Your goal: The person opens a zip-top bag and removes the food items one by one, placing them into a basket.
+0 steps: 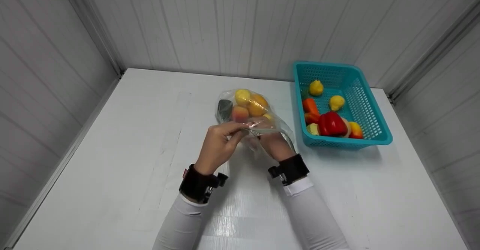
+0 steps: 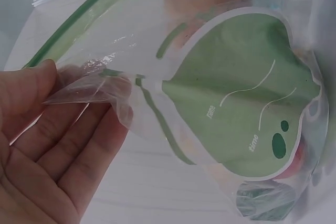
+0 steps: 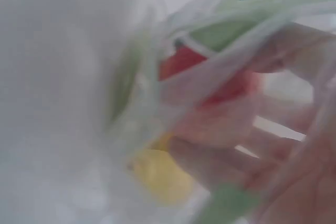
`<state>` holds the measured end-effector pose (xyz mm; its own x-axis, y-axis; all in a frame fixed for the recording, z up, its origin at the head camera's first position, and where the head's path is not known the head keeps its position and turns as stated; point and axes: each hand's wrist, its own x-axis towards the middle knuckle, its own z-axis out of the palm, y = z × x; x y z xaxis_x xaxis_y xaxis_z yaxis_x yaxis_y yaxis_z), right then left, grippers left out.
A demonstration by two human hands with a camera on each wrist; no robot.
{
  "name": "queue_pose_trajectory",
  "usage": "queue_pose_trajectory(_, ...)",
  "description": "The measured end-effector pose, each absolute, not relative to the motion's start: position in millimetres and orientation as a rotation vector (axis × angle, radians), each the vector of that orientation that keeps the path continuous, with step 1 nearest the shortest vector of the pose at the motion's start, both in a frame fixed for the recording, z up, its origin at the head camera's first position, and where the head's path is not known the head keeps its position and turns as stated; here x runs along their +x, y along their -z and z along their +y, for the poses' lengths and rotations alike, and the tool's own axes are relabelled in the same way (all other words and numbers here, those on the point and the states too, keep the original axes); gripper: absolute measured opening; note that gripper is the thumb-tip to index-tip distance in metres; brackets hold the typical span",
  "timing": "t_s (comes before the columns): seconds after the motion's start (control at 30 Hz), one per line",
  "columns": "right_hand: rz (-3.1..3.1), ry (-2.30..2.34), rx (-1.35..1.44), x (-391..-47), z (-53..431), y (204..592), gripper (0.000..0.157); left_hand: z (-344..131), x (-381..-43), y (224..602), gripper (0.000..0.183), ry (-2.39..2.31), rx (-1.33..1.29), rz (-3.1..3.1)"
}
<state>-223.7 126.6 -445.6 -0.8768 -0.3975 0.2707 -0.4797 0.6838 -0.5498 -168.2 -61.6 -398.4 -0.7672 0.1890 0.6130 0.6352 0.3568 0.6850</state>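
Note:
A clear zip bag (image 1: 282, 127) lies on the table, with a yellow fruit (image 1: 243, 97), an orange (image 1: 258, 105), a peach (image 1: 240, 113) and a dark green piece (image 1: 225, 110) inside. My left hand (image 1: 217, 145) pinches the edge of its mouth between thumb and fingers. A green leaf-shaped print (image 2: 236, 98) covers the bag's side in the left wrist view. My right hand (image 1: 276, 145) reaches inside through the mouth, partly veiled by plastic. In the blurred right wrist view, its thumb and fingers hold a red and pink round fruit (image 3: 184, 69), near a lemon (image 3: 163, 177).
A teal basket (image 1: 375, 109) stands on the right of the white table (image 1: 142, 130). It contains two lemons (image 1: 316, 87), a carrot (image 1: 310, 106), a red bell pepper (image 1: 332, 123) and other produce. Ribbed white walls (image 1: 232, 25) enclose the table's back and sides.

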Motion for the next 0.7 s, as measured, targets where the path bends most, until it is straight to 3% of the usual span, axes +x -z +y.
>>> queue_pose_trajectory(0.17, -2.845, -0.855, 0.687, -215.1, 132.1, 428.9, 0.034, -63.6, -168.8, 398.4, 0.009, 1.406, -0.7, -2.177)
queue_pose_trajectory(0.4, -2.849, -0.964, 0.688, -202.6, 143.1, 410.9, 0.064, -65.5, -169.6, 398.4, 0.008, 1.403, -0.68, -2.185)
queue_pose_trajectory(0.7, -2.789, -0.881, 0.692, -177.6, 163.8, 397.1, 0.057, -65.7, -170.3, 399.7, 0.008, 1.403, -0.701, -2.167)
